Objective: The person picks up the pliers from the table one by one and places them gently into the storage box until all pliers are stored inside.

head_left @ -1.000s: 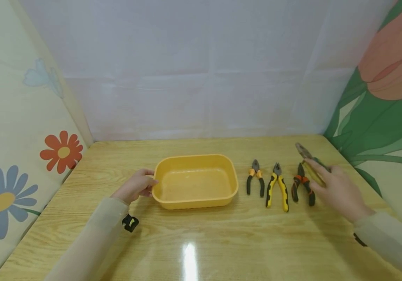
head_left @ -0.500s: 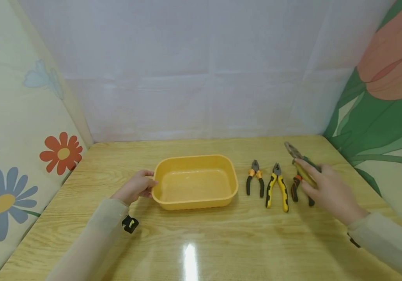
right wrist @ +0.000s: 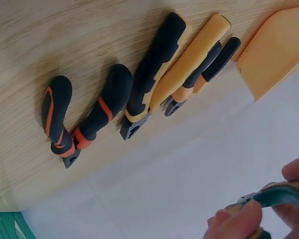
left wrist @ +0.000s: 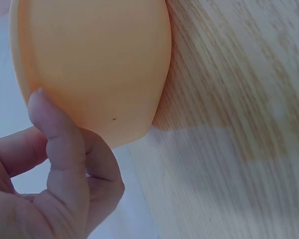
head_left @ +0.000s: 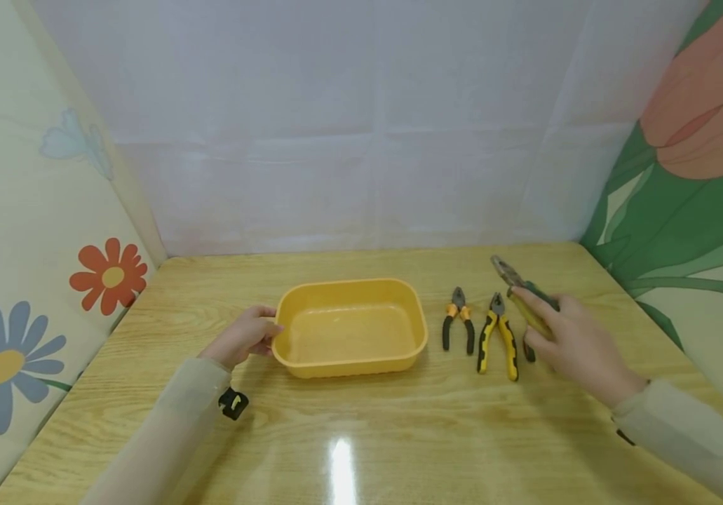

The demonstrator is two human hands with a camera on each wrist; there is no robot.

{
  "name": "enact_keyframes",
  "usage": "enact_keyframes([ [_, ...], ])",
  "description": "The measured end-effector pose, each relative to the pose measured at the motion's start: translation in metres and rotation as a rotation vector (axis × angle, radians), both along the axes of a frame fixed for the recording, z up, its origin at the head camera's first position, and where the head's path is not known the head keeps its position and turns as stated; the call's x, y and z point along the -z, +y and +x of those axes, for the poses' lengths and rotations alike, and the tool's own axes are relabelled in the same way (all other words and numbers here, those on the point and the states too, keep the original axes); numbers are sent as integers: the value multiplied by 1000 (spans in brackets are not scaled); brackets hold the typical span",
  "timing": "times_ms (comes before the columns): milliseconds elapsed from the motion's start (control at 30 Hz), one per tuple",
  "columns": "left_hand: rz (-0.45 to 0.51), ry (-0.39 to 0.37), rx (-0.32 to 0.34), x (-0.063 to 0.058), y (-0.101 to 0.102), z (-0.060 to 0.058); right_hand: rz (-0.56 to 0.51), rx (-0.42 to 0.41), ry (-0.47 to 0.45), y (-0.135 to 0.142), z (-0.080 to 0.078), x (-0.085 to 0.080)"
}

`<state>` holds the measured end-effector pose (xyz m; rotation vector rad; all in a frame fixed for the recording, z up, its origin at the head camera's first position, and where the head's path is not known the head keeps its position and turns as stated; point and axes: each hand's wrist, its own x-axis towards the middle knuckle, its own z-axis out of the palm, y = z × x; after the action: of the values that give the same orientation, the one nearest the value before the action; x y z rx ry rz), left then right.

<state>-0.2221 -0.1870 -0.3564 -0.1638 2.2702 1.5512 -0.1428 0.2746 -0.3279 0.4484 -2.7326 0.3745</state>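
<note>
My left hand (head_left: 244,337) pinches the left end of a yellow plastic tub (head_left: 348,366), thumb over the rim; the left wrist view shows the thumb against the tub's wall (left wrist: 114,74). Above the table at the right, my right hand (head_left: 582,344) grips pliers (head_left: 528,294) with green and yellow handles, their metal head pointing up and left. Beneath that hand lie pliers with black and orange-red handles (right wrist: 107,97), mostly hidden in the head view. Just left of it rest yellow-and-black pliers (head_left: 498,337), then smaller pliers with black and orange handles (head_left: 458,319).
The wooden table (head_left: 361,428) carries the tub and the row of pliers to its right. A white sheet (head_left: 348,175) hangs behind the table. Flower-printed panels stand at the left (head_left: 20,245) and right (head_left: 714,231).
My right hand has moved left with the green and yellow pliers, now covering most of the pliers with orange-red trim. The left hand and tub have stayed in place.
</note>
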Motion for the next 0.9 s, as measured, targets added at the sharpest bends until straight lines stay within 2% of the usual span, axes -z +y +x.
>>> enact_keyframes([
  [267, -11, 3, 4, -1, 2, 1, 13, -18, -2, -8, 1, -3],
  [667, -16, -4, 3, -3, 2, 1, 66, -102, 127, -22, -1, 0],
  [900, -20, 0, -11, -4, 3, 3, 74, -108, 58, -32, -1, -4],
])
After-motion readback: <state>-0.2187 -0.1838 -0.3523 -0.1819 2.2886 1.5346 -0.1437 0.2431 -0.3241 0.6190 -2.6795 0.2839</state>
